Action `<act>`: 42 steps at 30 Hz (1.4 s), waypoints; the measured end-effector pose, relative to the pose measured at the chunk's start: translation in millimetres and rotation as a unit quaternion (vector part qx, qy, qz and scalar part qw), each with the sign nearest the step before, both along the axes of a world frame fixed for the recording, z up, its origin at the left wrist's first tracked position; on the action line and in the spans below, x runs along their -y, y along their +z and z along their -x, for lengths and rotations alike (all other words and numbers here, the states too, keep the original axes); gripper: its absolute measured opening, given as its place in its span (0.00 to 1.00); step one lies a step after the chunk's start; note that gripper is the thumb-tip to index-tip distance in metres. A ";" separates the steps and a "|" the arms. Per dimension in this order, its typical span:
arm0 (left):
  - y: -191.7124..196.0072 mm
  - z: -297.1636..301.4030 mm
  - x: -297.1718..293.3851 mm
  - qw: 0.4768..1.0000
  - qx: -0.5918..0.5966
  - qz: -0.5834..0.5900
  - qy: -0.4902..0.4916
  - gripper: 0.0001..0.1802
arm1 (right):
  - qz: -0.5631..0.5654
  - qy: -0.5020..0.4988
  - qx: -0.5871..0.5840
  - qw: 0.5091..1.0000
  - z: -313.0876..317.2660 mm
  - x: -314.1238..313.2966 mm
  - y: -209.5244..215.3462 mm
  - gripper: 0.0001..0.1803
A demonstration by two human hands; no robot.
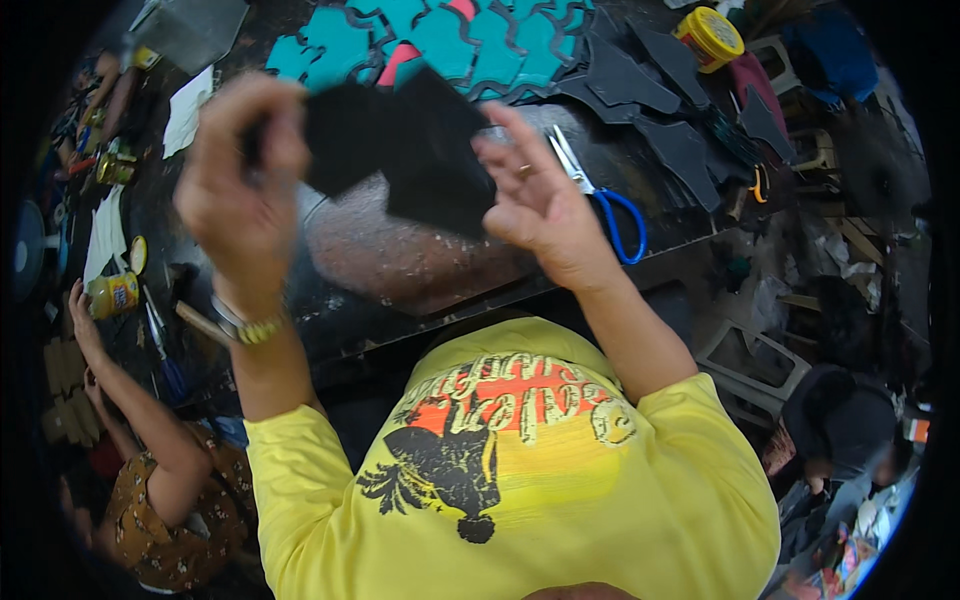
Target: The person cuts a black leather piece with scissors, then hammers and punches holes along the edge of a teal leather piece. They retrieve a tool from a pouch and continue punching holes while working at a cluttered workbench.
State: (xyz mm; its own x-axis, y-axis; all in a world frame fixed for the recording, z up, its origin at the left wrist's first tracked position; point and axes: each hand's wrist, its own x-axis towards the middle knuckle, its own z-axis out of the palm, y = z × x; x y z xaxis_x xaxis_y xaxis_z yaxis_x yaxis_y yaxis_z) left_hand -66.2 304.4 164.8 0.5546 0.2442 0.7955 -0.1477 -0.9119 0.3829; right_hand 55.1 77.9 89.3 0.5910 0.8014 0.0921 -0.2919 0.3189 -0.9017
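Observation:
A flat black cut piece [435, 150], smeared by motion, is held up above the table between my two hands. My left hand [240, 185] pinches its left end, the fingers curled and blurred. At its right edge, my right hand [540, 200] grips with the fingertips and thumb, and wears a ring. Just beyond my right wrist lie scissors [605, 205] with blue handles. Below the piece, a worn brown rounded slab [400, 255] rests on the dark table [660, 235].
Teal cut pieces [440, 45] spread across the far side, beside dark grey cut pieces [630, 75]. A yellow tub [710, 38] stands at the far right. Left of me are a yellow jar [113, 295] and a co-worker's arm [140, 400]. A plastic chair [755, 365] is at right.

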 end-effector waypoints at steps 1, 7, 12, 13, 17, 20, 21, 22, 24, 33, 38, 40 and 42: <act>-15.0 4.3 18.7 0.992 -0.055 0.099 -0.060 0.11 | -0.026 0.017 -0.004 1.000 4.9 -2.4 1.2 0.46; -87.8 4.8 96.8 0.659 -0.032 0.714 -0.235 0.44 | 0.024 -0.064 -0.083 0.994 14.0 3.3 -2.6 0.16; -106.7 0.6 112.9 0.640 -0.212 0.699 -0.238 0.18 | 0.144 -0.151 0.313 0.927 -4.6 35.4 -11.2 0.20; -108.4 -1.2 111.1 0.648 -0.198 0.696 -0.237 0.16 | 0.170 -0.182 0.432 0.867 -11.7 47.1 -11.5 0.22; -110.6 -8.3 107.6 0.719 -0.142 0.638 -0.235 0.16 | 0.495 -0.144 0.527 0.675 -27.9 98.3 -13.2 0.27; -108.9 -13.0 113.9 0.621 -0.149 0.739 -0.216 0.17 | 0.494 -0.143 0.514 0.687 -24.2 114.9 -19.4 0.29; -108.8 -15.0 116.5 0.637 -0.149 0.726 -0.210 0.17 | 0.507 -0.132 0.491 0.696 -24.1 117.2 -20.2 0.29; -109.1 -17.2 118.9 0.651 -0.137 0.715 -0.217 0.16 | 0.518 -0.123 0.469 0.705 -24.3 117.5 -21.0 0.29; -109.8 -18.9 120.0 0.656 -0.125 0.708 -0.230 0.15 | 0.536 -0.110 0.473 0.691 -28.1 115.8 -20.9 0.29; -114.7 -9.5 114.3 0.589 -0.100 0.768 -0.230 0.13 | 0.534 -0.104 0.431 0.720 -47.3 116.2 -15.3 0.27; -116.4 -10.5 112.6 0.607 -0.131 0.748 -0.235 0.13 | 0.543 -0.106 0.386 0.738 -49.2 119.8 -16.7 0.28; -115.4 -10.7 113.1 0.611 -0.142 0.742 -0.237 0.13 | 0.507 -0.130 0.411 0.747 -46.7 115.5 -15.0 0.29; -113.7 -10.9 116.4 0.615 -0.145 0.735 -0.244 0.13 | 0.467 -0.164 0.406 0.768 -41.8 106.5 -10.9 0.32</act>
